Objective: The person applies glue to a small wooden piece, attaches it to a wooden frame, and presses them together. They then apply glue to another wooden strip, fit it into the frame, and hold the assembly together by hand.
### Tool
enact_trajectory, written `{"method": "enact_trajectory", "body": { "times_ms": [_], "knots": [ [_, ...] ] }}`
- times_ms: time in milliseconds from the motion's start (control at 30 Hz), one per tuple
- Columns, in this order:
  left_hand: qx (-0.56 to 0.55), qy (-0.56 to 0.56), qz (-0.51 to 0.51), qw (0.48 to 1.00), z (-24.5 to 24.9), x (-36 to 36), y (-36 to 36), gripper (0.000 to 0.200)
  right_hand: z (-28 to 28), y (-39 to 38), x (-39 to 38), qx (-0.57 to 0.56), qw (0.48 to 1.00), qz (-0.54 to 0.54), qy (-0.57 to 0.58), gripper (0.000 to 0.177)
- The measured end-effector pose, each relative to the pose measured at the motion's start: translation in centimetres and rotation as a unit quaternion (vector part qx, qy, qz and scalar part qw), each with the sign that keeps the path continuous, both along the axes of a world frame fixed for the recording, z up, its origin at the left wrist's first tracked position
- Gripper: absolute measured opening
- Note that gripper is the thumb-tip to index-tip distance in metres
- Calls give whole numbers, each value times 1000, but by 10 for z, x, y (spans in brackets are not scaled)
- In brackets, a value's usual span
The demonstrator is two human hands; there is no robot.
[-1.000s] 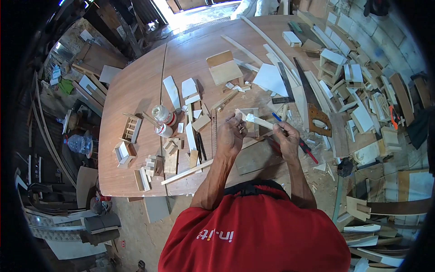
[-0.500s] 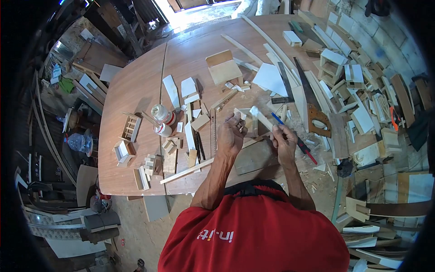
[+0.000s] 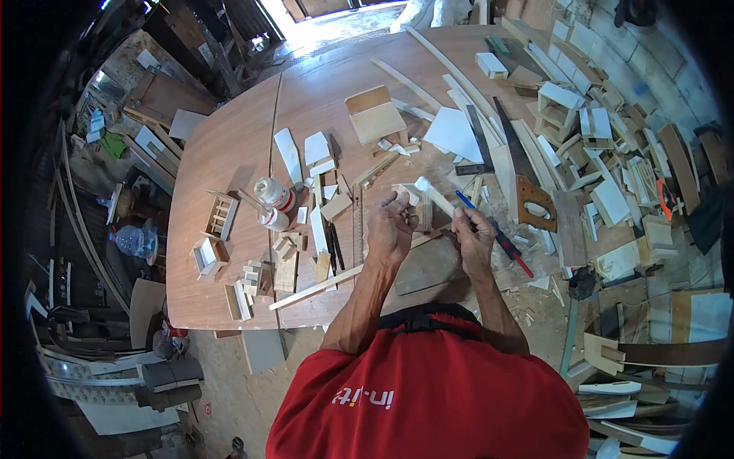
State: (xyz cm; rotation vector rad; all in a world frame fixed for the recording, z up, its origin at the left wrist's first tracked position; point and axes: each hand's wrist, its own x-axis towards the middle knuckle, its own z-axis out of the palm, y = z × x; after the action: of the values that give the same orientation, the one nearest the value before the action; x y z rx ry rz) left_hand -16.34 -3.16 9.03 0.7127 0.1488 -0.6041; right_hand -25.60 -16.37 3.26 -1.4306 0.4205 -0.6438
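Observation:
My right hand (image 3: 474,233) is closed round a flat wooden stick (image 3: 442,200) whose far end carries a white blob that looks like glue. The stick's tip points up and left, near my left hand (image 3: 391,228). That hand is closed, its fingertips pinching a small pale wood piece (image 3: 405,188), partly hidden by the fingers. Below both hands lies a flat grey-brown board (image 3: 428,268). To the left stand two plastic jars, one clear with a red label (image 3: 274,193) and a smaller white one (image 3: 275,220) with a stick in it.
A handsaw (image 3: 535,203), a try square (image 3: 480,138) and a red and blue tool (image 3: 514,249) lie to the right. Wood strips and a steel ruler (image 3: 358,226) surround the hands. Small wooden models (image 3: 210,256) stand at left; offcuts (image 3: 612,191) pile up at right.
The right hand and stick have shifted slightly left, so the white tip sits a little nearer the piece in the left hand. The left hand has barely moved.

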Motion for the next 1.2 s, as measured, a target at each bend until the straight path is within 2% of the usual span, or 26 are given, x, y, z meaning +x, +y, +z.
{"method": "enact_trajectory", "body": {
  "times_ms": [67, 200, 300, 433, 600, 667, 800, 1000, 1200],
  "knots": [
    [-1, -3, -4, 1000, -10, 5, 1, 4, 13, 4, -1, 142, 989, 2, -45, 15],
    [-4, -5, 2, 1000, 7, 2, 3, 5, 23, 7, -6, 107, 994, -13, -36, 19],
    [-5, -9, 6, 1000, 7, 1, 5, 7, 22, 9, -11, 139, 989, -25, -53, 17],
    [1, -33, 11, 999, 6, -2, 2, 9, 32, 18, -18, 142, 989, -23, -15, 18],
    [73, -118, 22, 990, 3, 0, 3, 6, 44, 29, -20, 186, 982, -20, -15, 20],
    [33, -83, 18, 996, 10, -3, 2, 4, 43, 31, -19, 197, 980, -7, -25, 22],
    [-62, -16, -14, 998, 11, -2, 1, 5, 35, 33, -17, 162, 985, 4, -60, 24],
    [-82, -20, -39, 996, 14, -3, -2, 14, 27, 37, -13, 170, 982, 24, -74, 25],
    [-127, 14, -67, 990, 7, 1, 2, 12, 21, 34, -10, 97, 992, 31, -76, 24]
  ]
}}
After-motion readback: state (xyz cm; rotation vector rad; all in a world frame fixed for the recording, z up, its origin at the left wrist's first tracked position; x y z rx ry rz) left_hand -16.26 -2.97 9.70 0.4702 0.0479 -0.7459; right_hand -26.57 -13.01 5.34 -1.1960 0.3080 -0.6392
